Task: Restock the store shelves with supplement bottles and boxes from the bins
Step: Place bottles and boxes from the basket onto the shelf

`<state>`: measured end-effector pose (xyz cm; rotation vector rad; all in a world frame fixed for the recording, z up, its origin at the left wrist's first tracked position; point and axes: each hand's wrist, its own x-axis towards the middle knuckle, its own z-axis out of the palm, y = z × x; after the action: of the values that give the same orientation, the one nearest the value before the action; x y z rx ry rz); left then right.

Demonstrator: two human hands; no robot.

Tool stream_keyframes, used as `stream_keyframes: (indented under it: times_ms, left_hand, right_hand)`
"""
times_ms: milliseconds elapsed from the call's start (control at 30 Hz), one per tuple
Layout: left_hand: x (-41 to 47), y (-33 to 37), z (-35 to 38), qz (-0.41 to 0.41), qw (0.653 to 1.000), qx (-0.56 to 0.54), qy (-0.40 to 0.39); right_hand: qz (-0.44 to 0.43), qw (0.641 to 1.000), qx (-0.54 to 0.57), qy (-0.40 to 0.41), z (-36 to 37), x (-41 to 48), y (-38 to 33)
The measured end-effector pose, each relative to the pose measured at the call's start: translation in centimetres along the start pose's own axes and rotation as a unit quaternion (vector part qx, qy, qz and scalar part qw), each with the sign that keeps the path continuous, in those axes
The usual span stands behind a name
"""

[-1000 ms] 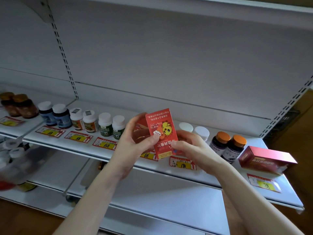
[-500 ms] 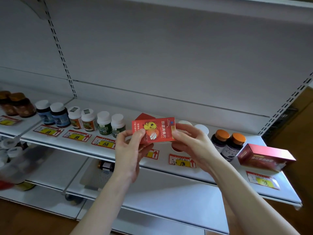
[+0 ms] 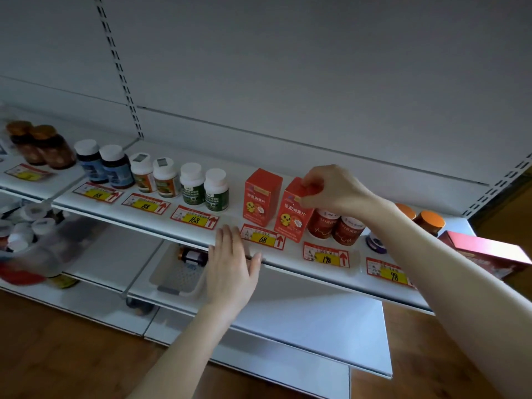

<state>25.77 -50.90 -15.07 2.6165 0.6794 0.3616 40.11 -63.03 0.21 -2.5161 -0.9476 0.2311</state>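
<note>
A white painted-metal shelf (image 3: 239, 171) with a smooth grey back panel carries the stock in pairs. Two upright red cardboard cartons stand side by side near the middle, each printed with a yellow cartoon chick and Chinese lettering. The left red carton (image 3: 259, 200) stands free. The right red carton (image 3: 292, 223) sits at the shelf's front, tilted slightly, and the right hand (image 3: 336, 188) pinches its top flap from above, fingers curled down around the edge. The left hand (image 3: 230, 263) is flat and empty, with straight, slightly spread fingers whose tips reach the shelf's front lip just left of the "68" tag; whether they touch it cannot be told. Left of the cartons stand two white plastic bottles with green labels (image 3: 203, 187), two white-capped bottles with orange-and-green labels (image 3: 154, 175), two dark blue bottles with white caps (image 3: 103, 164) and, furthest left, two amber bottles with brown caps (image 3: 40, 144). Under the right wrist are two round red-labelled bottles (image 3: 335, 227); beyond the forearm are two dark bottles with orange caps (image 3: 430, 221), and a glossy red box (image 3: 489, 254) lies flat at the far right. Red-and-yellow paper price tags (image 3: 194, 218) along the front read 88, 168, 68, 198 and 98 in black handwriting. On the shelf below, a translucent white plastic basket (image 3: 175, 276) holds one dark bottle (image 3: 193, 254) on its side.
</note>
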Motion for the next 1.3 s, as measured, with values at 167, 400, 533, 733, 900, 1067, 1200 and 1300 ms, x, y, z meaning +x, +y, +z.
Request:
stream_keyframes:
  times_ms: [167, 400, 533, 733, 900, 1067, 1200, 1300]
  left_hand:
    - [0.1, 0.0, 1.3, -0.001, 0.997, 0.075, -0.006]
    - [0.3, -0.4, 1.8, -0.004, 0.996, 0.082, -0.022]
    - [0.3, -0.3, 1.8, -0.004, 0.997, 0.076, -0.015]
    - [0.2, -0.3, 1.9, -0.004, 0.997, 0.080, -0.013]
    - [0.2, -0.3, 2.0, -0.006, 0.997, 0.083, -0.005]
    - [0.2, -0.3, 2.0, 0.001, 0.996, 0.086, 0.002]
    - [0.2, -0.2, 2.1, 0.002, 0.998, 0.066, 0.014]
    - [0.0, -0.4, 1.5, 0.010, 0.999, 0.041, 0.022]
  right_hand:
    - [-0.024, 0.998, -0.051, -0.019, 0.6, 2.3, 0.5]
    - [-0.033, 0.996, -0.075, -0.041, 1.8, 3.7, 0.5]
    - [-0.041, 0.997, -0.047, -0.039, 1.7, 3.6, 0.5]
    - [-0.043, 0.998, -0.030, -0.047, 1.6, 3.6, 0.9]
    - [-0.047, 0.998, -0.025, -0.043, 2.0, 3.5, 1.2]
    - [-0.045, 0.997, -0.031, -0.051, 2.2, 3.4, 1.4]
    - [-0.050, 0.996, -0.037, -0.063, 2.2, 3.4, 1.3]
    - [-0.048, 0.996, -0.035, -0.067, 2.2, 3.3, 1.4]
